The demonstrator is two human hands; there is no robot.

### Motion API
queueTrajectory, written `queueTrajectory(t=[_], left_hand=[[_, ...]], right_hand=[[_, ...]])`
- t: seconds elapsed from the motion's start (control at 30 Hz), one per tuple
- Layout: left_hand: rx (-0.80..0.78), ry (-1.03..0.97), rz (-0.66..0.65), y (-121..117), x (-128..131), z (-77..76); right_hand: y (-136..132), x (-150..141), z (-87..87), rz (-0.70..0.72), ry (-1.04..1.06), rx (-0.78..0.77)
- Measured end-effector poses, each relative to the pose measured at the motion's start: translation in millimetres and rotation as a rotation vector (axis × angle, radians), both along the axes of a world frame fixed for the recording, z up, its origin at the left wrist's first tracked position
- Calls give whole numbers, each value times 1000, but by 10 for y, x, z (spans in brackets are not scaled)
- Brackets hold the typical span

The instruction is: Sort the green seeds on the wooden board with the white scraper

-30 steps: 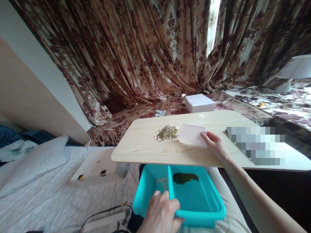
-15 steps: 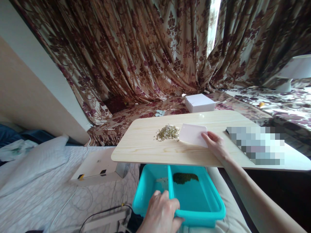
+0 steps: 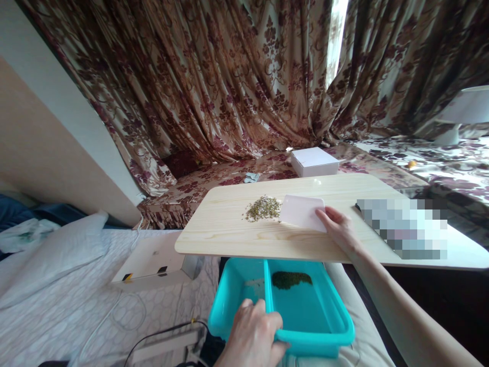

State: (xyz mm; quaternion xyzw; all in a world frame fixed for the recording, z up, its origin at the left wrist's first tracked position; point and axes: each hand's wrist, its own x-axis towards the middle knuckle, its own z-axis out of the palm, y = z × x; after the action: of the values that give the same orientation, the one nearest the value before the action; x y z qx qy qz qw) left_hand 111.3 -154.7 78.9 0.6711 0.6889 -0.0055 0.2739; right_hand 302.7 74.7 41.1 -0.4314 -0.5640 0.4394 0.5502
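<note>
A heavy brown curtain [image 3: 229,76] with dark red floral patterning fills the top of the frame, split at upper right by a narrow bright gap [image 3: 336,41]. Below it, a ledge [image 3: 214,178] covered in similar fabric carries a closed white box [image 3: 315,165], right of center, and a small pale blue cloth [image 3: 251,177] to its left. A white lamp [image 3: 468,107] stands at the right edge, with a small orange-yellow item [image 3: 411,164] near it. A plain wall [image 3: 57,117] slants down the left side. At lower left, a pale quilted bedspread [image 3: 38,326] holds a pillow [image 3: 72,247], a flat whitish carton [image 3: 148,262] with black and yellow marks, and a looping white cord [image 3: 100,322]; a black cord [image 3: 160,334] curves along the bottom.
</note>
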Motion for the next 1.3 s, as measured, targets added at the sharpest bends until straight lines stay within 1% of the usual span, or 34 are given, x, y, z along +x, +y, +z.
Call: queueTrajectory(t=[0.1, 0.3, 0.5, 0.63, 0.8, 1.0, 1.17, 1.3], left_hand=[[-6, -8, 5, 1, 2, 12], [9, 1, -2, 6, 2, -6], [17, 5, 1, -12, 0, -4], [4, 10, -11, -10, 4, 8], [25, 16, -11, -9, 14, 6], [20, 13, -10, -7, 6, 8], [31, 15, -9, 4, 1, 4], [19, 9, -10, 4, 14, 34]], right_hand=[[7, 0, -21, 18, 5, 4], [42, 13, -56, -22, -9, 20], [27, 10, -50, 28, -18, 15], [35, 10, -54, 17, -7, 10], [43, 17, -52, 12, -7, 1], [49, 18, -61, -34, -30, 21], [27, 4, -48, 0, -22, 27], [15, 5, -44, 35, -47, 33]])
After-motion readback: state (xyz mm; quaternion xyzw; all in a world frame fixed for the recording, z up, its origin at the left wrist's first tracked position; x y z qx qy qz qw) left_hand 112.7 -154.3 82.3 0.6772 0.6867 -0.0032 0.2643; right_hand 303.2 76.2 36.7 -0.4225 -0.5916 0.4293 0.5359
